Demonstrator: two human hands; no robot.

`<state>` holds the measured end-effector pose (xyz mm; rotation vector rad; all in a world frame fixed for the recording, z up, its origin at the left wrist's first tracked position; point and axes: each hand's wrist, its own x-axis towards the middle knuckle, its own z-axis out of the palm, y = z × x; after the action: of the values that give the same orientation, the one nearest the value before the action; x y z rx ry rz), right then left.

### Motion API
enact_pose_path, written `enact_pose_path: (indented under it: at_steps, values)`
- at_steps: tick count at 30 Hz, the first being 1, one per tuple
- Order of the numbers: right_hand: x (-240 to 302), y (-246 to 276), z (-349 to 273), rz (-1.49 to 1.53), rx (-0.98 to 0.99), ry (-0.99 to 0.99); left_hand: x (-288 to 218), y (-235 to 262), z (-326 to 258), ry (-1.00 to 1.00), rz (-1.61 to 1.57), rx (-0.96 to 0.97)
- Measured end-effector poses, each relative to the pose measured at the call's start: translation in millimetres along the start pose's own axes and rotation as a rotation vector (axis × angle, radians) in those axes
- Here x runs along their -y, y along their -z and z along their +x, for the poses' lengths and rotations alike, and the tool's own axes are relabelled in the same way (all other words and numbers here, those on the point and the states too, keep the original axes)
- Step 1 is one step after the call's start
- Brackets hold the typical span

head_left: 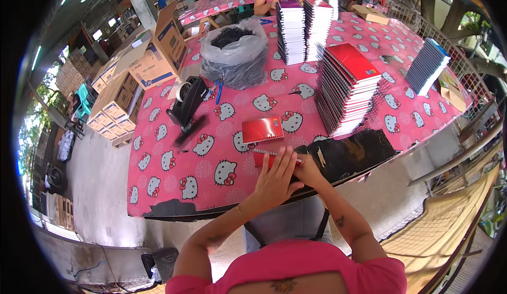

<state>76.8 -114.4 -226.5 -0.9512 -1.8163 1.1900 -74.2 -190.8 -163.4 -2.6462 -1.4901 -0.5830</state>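
"Checking geometry at the table (211, 196). Red notebook (259, 160): where from the fingers?"

"Directly under. Left hand (274, 177) palm down across the top, fingers outstretched, slightly spread, not wrapped round."

"Long axis?"

"Roughly left-right, right end angled a bit toward the body. Spiral binding (264, 152) along the far side. Left fingers crossing that axis, pointing away from the body."

"Right hand (308, 171)?"

"At the right end of the notebook, fingers bent in, partly hidden. Cannot tell if clamped."

"Nearer hand?"

"Neither, both at it already. Left over the middle, right at the end. Probably the key relation: binding running across under the left fingers."

"Neighbours?"

"Second notebook (262, 130) flat, just beyond, slightly skewed to the first. Black board (354, 157) to the right, notebook stack (348, 91) beyond that."
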Motion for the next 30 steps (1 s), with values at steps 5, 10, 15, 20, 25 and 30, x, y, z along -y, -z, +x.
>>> enact_pose_path:
  at_steps: [5, 10, 15, 20, 25, 30]
  values:
    - [16.3, 0.3, -0.8, -0.010, 0.016, 0.088, 3.2, 6.3, -1.7, 0.076, 0.000, -0.156]
    - [49.0, 22.6, -4.0, -0.201, 0.064, 0.133, 33.1, 6.7, 15.8, -0.019, -0.063, -0.232]
    - [61.0, 51.5, -12.6, 0.132, 0.078, 0.025, 33.2, -2.1, 11.8, -0.008, -0.151, -0.327]
    - [56.1, 63.8, -10.1, 0.051, 0.079, -0.025, 24.1, 5.7, 20.4, 0.012, -0.243, -0.328]
    - [72.5, 56.2, -9.5, -0.122, 0.079, 0.193, 26.3, 16.3, 15.2, 0.013, -0.167, -0.260]
    - [63.4, 43.8, -14.9, -0.389, -0.246, 0.200, 12.3, 29.2, 25.9, -0.013, -0.198, -0.200]
